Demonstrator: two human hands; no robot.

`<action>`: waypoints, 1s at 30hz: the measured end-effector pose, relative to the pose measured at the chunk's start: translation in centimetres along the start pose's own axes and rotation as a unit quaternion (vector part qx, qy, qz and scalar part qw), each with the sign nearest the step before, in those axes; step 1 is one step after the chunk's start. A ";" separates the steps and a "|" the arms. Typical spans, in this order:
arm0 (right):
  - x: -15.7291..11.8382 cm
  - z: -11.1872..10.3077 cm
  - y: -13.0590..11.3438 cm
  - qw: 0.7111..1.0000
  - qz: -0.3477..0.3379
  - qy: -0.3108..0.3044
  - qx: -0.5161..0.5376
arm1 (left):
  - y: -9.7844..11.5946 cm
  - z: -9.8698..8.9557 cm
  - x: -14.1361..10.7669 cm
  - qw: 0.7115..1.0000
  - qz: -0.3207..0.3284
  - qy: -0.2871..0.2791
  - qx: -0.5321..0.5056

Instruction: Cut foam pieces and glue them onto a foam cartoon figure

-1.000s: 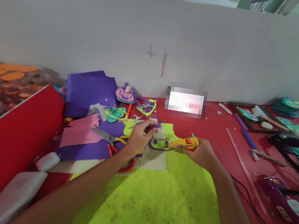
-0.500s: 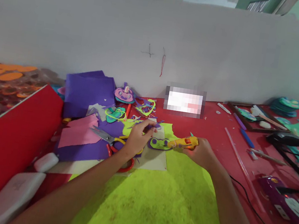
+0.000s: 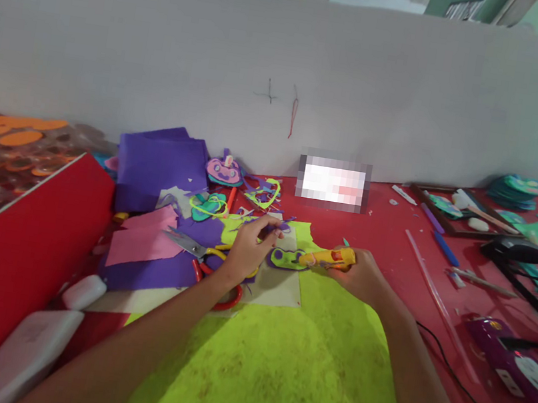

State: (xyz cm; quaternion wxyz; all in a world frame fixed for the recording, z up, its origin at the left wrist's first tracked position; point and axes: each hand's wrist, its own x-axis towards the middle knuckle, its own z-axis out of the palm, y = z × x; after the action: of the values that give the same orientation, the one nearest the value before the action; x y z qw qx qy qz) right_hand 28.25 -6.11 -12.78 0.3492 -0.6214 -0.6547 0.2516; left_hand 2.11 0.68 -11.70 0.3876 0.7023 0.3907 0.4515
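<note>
My right hand [image 3: 359, 274] is wrapped round a yellow glue gun [image 3: 328, 257], whose tip points left. The tip is at the right end of a green and purple foam piece [image 3: 287, 258] lying on a pale sheet [image 3: 280, 291]. My left hand [image 3: 253, 246] is pinched at the left of that piece, with a small purple piece [image 3: 284, 227] at its fingertips. Under my left hand and forearm lie scissors with yellow handles [image 3: 214, 259] and others with red handles [image 3: 229, 298]. A lime green cloth [image 3: 270, 363] spreads below both hands.
Purple foam sheets [image 3: 159, 172] lean against the back board, with pink sheets [image 3: 144, 240] in front. A red panel [image 3: 21, 265] and white boxes [image 3: 24, 353] are at left. At right are a tray [image 3: 467, 228], pens [image 3: 445, 248], a clear stick [image 3: 440, 304] and a purple device [image 3: 508, 358].
The glue gun in my right hand has shifted and tilted very slightly. My left hand stays in nearly the same place.
</note>
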 end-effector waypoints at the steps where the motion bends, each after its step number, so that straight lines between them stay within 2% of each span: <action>1: 0.0 0.0 -0.1 1.000 0.000 -0.002 0.009 | 0.0 0.0 0.0 1.000 0.001 0.000 0.001; 8: 0.1 -0.2 -0.1 1.000 -0.001 -0.013 0.013 | 0.4 -0.1 0.0 1.000 -0.003 0.000 -0.002; 12: 0.1 -0.3 0.0 0.999 -0.003 0.004 0.035 | 0.4 -0.1 0.0 1.000 -0.005 0.000 0.003; 17: 0.0 -0.4 0.8 0.998 0.002 -0.018 0.056 | 0.3 -0.1 0.1 1.000 -0.008 -0.004 -0.001; 21: 0.1 -0.1 1.4 0.995 -0.008 0.029 0.091 | 0.4 -0.1 0.0 1.000 -0.009 -0.008 -0.009; 25: 0.2 -0.4 0.5 0.999 0.003 0.028 0.023 | 0.5 0.1 0.0 0.998 -0.028 -0.005 -0.050; 28: 0.2 -1.1 -0.6 0.996 0.019 0.048 -0.073 | 0.5 0.1 -0.1 0.997 -0.040 -0.011 -0.063; 30: 0.2 -1.5 -1.0 0.983 0.035 0.077 -0.162 | 0.5 0.1 -0.1 0.998 -0.037 -0.018 -0.050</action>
State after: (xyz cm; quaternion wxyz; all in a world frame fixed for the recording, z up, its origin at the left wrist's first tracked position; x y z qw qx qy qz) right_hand 28.80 -6.18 -11.02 0.2842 -0.7098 -0.6359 0.1053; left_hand 2.25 0.44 -11.33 0.4451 0.6755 0.3863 0.4432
